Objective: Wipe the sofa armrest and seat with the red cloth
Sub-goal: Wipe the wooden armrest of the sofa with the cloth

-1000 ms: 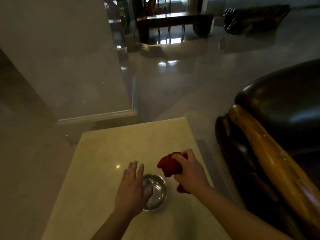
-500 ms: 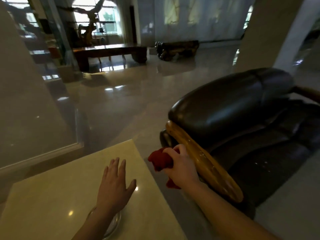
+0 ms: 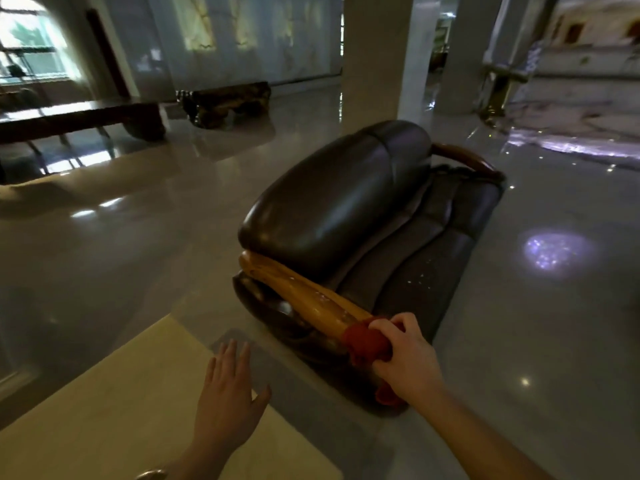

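Red cloth sits bunched on the near end of the wooden armrest, with our right hand clamped round it, fingers curled over the top. Our left hand hangs over the pale table corner, fingers straight and slightly spread. Beyond, we note the dark leather seat flecked with pale specks, the backrest cushion, the glossy floor and a pillar behind the sofa.

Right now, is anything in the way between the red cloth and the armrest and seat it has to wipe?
Nothing visible. The right hand grips the red cloth against the near end of the wooden armrest; the armrest ahead is bare, and the seat beside it shows only pale specks.
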